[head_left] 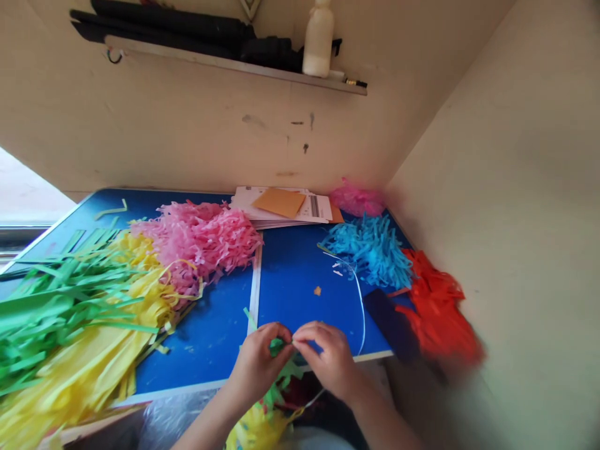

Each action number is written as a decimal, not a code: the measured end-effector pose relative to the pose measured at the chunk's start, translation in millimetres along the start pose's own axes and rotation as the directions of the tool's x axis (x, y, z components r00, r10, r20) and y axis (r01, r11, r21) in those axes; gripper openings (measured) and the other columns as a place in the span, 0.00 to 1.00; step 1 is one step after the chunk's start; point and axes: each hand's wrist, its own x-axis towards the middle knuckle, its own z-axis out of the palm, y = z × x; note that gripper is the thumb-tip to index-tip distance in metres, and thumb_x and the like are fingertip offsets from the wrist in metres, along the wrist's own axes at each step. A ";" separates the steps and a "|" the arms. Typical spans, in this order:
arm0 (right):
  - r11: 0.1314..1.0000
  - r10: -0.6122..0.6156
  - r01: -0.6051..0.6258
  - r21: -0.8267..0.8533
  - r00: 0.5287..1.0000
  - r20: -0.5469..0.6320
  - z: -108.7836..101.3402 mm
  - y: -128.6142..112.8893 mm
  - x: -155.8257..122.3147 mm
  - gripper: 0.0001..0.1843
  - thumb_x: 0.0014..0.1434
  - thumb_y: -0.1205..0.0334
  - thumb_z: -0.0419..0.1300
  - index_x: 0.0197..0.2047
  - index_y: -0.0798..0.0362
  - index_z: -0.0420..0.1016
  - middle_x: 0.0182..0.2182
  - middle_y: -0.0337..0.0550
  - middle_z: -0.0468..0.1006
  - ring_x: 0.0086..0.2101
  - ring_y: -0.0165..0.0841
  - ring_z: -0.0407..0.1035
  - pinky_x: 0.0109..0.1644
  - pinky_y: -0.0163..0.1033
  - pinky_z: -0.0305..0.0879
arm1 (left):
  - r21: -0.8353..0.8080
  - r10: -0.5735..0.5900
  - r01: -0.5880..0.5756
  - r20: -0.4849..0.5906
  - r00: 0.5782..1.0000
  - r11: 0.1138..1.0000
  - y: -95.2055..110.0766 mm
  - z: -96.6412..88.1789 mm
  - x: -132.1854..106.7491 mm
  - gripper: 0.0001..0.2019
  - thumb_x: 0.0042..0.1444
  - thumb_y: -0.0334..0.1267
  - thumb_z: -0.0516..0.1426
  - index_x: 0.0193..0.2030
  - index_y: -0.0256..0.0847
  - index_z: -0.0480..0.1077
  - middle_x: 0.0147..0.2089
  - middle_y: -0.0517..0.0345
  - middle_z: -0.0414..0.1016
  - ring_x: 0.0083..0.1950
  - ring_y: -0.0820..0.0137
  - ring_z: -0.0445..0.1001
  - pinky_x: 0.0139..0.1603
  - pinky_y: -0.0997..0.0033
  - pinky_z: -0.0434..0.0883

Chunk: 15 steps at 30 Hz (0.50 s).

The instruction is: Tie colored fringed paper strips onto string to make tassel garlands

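My left hand (260, 361) and my right hand (330, 361) meet fingertip to fingertip at the table's front edge, both closed in a pinch. Between them is green tissue paper (276, 345), whose exact pinched part is mostly hidden by my fingers. Cut green strips (281, 382) hang below the hands. Under these, near my lap, is a bunch of yellow tissue fringe (257, 430). A thin white string (360, 294) curves over the table on the right and drops past the edge; a piece of it shows again near the yellow fringe.
Green tissue strips (60, 300), yellow fringe (94, 369) and pink fringe (210, 240) are heaped on the blue table (300, 269) at left. Blue fringe (370, 250) and red fringe (445, 312) lie right. Envelopes (281, 205) rest against the wall, beneath a shelf (225, 61) holding a white bottle (319, 40).
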 end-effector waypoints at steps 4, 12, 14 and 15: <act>0.714 0.412 -0.327 -0.619 0.911 -0.007 -33.9 56.0 71.6 0.10 0.65 0.58 0.56 0.45 0.48 0.78 0.46 0.45 0.78 0.45 0.35 0.73 0.48 0.35 0.67 | -0.214 -0.217 0.217 0.023 0.976 0.952 6.3 -4.5 -0.9 0.10 0.50 0.44 0.64 0.27 0.40 0.74 0.27 0.58 0.76 0.29 0.71 0.74 0.30 0.76 0.70; 0.538 0.552 -0.436 -0.721 0.829 -0.089 -61.8 110.2 134.3 0.07 0.57 0.72 0.60 0.33 0.58 0.80 0.40 0.57 0.78 0.41 0.41 0.74 0.42 0.39 0.66 | -0.628 -0.431 0.359 0.041 0.901 0.690 5.4 -5.1 -6.4 0.15 0.44 0.49 0.67 0.32 0.38 0.78 0.35 0.55 0.77 0.26 0.72 0.74 0.26 0.74 0.72; 0.571 0.505 -0.425 -0.702 0.857 -0.108 -69.4 96.7 122.9 0.09 0.60 0.69 0.57 0.34 0.56 0.80 0.42 0.55 0.78 0.40 0.40 0.74 0.41 0.38 0.65 | -0.693 -0.503 0.403 0.066 0.862 0.599 3.9 -7.0 -8.3 0.16 0.41 0.46 0.69 0.33 0.37 0.78 0.31 0.56 0.78 0.27 0.72 0.75 0.28 0.75 0.73; 0.580 0.476 -0.420 -0.697 0.870 -0.128 -71.8 86.3 113.6 0.11 0.63 0.67 0.55 0.36 0.55 0.79 0.43 0.54 0.78 0.40 0.39 0.74 0.41 0.38 0.65 | -0.729 -0.549 0.425 0.080 0.832 0.537 3.4 -7.8 -8.8 0.17 0.40 0.45 0.71 0.33 0.36 0.77 0.28 0.57 0.78 0.27 0.72 0.75 0.29 0.76 0.73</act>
